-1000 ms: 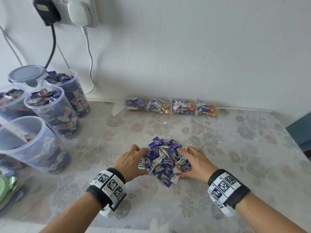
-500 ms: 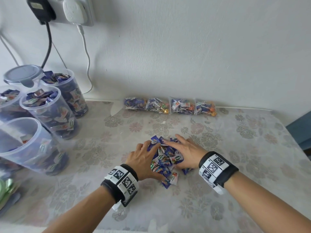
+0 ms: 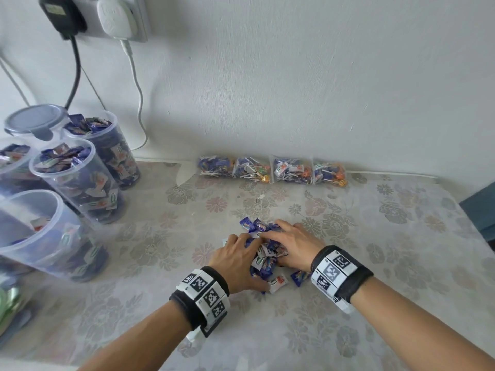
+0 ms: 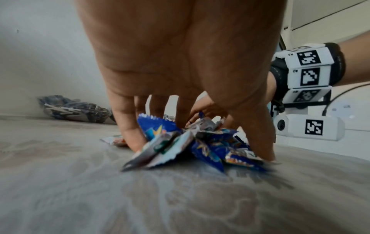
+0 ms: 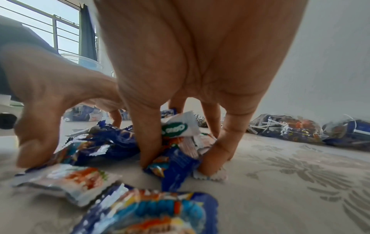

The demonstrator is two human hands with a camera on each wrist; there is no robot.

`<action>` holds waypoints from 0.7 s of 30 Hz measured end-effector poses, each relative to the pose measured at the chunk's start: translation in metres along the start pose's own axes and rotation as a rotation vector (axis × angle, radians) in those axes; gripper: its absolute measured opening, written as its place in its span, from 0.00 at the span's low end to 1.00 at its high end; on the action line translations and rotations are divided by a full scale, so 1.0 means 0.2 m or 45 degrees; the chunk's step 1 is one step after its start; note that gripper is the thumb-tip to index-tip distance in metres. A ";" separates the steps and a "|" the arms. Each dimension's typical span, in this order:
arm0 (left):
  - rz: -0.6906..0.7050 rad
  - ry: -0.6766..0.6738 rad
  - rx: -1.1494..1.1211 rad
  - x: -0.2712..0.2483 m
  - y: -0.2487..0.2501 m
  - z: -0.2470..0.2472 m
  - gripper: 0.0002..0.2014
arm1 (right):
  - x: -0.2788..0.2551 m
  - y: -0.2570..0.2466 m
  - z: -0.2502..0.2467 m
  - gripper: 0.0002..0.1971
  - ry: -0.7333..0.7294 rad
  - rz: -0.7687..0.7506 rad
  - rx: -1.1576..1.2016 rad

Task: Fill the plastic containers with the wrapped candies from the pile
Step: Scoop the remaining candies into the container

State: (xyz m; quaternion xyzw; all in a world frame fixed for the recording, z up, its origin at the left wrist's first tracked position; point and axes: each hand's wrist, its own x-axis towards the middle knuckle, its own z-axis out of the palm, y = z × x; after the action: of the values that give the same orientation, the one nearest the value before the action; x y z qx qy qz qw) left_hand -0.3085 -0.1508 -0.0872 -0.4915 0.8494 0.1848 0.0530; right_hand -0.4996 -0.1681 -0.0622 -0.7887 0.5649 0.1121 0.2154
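Note:
A pile of blue and white wrapped candies (image 3: 263,253) lies on the flowered tablecloth (image 3: 348,330). My left hand (image 3: 238,263) and right hand (image 3: 292,245) cup it from both sides, fingers curled down round the wrappers (image 4: 190,142) (image 5: 112,142). Two loose candies (image 3: 277,281) lie just in front of the heap, between my wrists. At the left stand clear plastic containers: the nearest one (image 3: 40,236) is partly filled, two behind it (image 3: 77,180) are heaped full, and one (image 3: 32,121) has a grey lid.
Several clear bags of lollipops (image 3: 273,171) line the wall at the back. Two plugs with hanging cables (image 3: 69,14) sit above the containers. Something green (image 3: 8,301) lies at the left edge. A dark blue object (image 3: 482,210) is past the table's right edge.
Both hands have drawn together over the pile, squeezing it from a wide spread into a tight heap. A couple of candies have slipped out on the near side.

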 end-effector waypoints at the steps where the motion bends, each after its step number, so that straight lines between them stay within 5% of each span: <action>1: -0.004 -0.008 0.006 0.00 0.00 0.00 0.52 | 0.00 0.00 0.00 0.33 0.015 0.001 0.000; 7: 0.005 0.041 -0.045 0.01 -0.04 -0.03 0.35 | 0.03 0.01 0.01 0.31 0.092 -0.017 0.005; 15: -0.034 -0.006 -0.099 0.02 -0.08 -0.04 0.27 | 0.05 0.01 0.02 0.25 0.142 -0.043 -0.027; 21: -0.040 -0.025 -0.279 0.03 -0.09 -0.08 0.23 | 0.04 0.02 0.01 0.31 0.109 -0.055 -0.028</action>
State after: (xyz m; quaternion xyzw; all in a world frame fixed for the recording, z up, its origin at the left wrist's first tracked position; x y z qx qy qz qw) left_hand -0.2952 -0.1694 -0.0776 -0.5058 0.8158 0.2803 0.0101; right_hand -0.5002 -0.1756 -0.0686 -0.8070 0.5552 0.0799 0.1847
